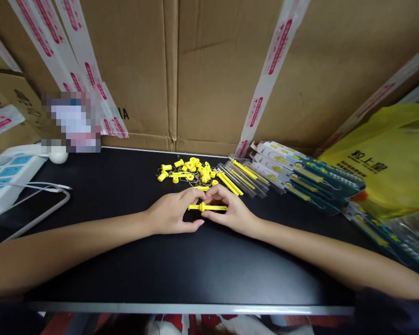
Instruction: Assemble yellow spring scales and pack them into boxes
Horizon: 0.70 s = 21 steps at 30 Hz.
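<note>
Nearest is the metal edge of the black table (209, 265), on the person's side of both hands. Over the table top, the left hand (171, 214) and the right hand (240, 216) face each other, with fingertips almost meeting.

Between them is a yellow plastic rod (212, 208) with a collar near its middle. Its long axis goes sideways, from one hand to the other. The right hand is the nearer one: its thumb and finger pinch the rod close to the collar, and the plain end points back toward its palm. The left hand makes a wide curve, the thumb apart from the fingers, and the flanged end of the rod lies inside this gap; if a left finger touches it, I cannot tell.

Just beyond the fingertips is a loose heap of yellow flanged sleeves (163, 176) with thin metal wires (199, 180). Beyond the right hand lie clear plastic packets (242, 180) with yellow sticks, and, farther to its right, printed cartons (296, 170) and a yellow bag (394, 149). Well left of the left hand is a white power strip (33, 167). Farthest, the big cardboard box (209, 79) stands behind everything.
</note>
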Each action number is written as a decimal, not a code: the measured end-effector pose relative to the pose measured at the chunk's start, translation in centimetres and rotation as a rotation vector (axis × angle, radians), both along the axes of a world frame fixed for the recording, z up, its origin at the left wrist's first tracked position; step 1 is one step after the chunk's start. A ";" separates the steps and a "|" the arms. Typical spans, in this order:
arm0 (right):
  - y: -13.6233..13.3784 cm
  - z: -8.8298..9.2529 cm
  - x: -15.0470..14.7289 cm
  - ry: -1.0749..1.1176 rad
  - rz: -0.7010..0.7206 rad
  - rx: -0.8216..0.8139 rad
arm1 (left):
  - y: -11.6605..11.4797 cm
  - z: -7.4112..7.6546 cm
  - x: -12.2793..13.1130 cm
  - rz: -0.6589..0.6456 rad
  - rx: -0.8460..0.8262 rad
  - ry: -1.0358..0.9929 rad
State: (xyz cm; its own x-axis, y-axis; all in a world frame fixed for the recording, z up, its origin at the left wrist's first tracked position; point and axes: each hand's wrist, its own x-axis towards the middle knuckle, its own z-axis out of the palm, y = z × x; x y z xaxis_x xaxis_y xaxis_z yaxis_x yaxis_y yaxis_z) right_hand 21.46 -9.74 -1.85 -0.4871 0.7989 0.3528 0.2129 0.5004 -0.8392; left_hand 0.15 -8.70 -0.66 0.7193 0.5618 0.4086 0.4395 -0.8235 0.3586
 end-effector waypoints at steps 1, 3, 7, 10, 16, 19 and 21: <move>-0.1 0.0 -0.1 -0.004 -0.004 0.006 | 0.0 0.0 0.1 -0.006 -0.010 0.007; -0.2 -0.1 -0.3 -0.011 -0.012 0.016 | 0.2 -0.1 0.1 -0.004 -0.023 0.010; -0.2 -0.1 -0.5 -0.024 -0.028 0.015 | 0.3 -0.2 0.2 -0.023 -0.041 -0.032; -0.2 0.0 -0.5 -0.038 -0.021 0.006 | 0.3 -0.2 0.3 -0.054 -0.054 -0.040; 0.0 0.1 -0.5 0.006 -0.011 -0.060 | 0.4 -0.2 0.2 -0.038 -0.018 -0.046; 0.0 0.2 -0.6 0.066 -0.016 -0.072 | 0.7 -0.3 0.0 0.023 -0.003 -0.018; 0.2 0.3 -0.5 0.079 -0.020 -0.087 | 1.0 -0.3 -0.2 0.061 0.011 -0.002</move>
